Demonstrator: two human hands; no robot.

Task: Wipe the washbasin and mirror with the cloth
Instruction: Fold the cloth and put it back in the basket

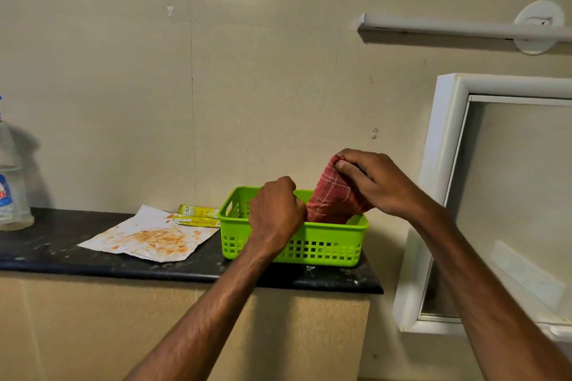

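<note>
The right hand [371, 182] is pinching the top edge of the red checked cloth [334, 198] between thumb and curled fingers and is holding it upright. The cloth's lower end is sitting inside the green basket [325, 254] and is hiding behind the basket's wall, so its full length is not showing. The left hand [275, 210] is hovering over the basket's left half with its fingers curled tightly. Only its back is facing the camera, and the fingertips are lying out of sight against the cloth's left edge, so I cannot tell whether it is gripping the cloth, the basket rim or nothing. The basket is standing at the right end of a dark counter [93, 260]. A stained sheet of paper [148, 238] is lying to the left of it and is partly covering a yellow packet [198, 215], whose print is too small to read. A clear bottle [12, 189] is being cut off by the left edge. The white-framed mirror [445, 164] is hanging to the right of the counter and running out of view, as is the white bar fixture [464, 29] on the wall above it.
</note>
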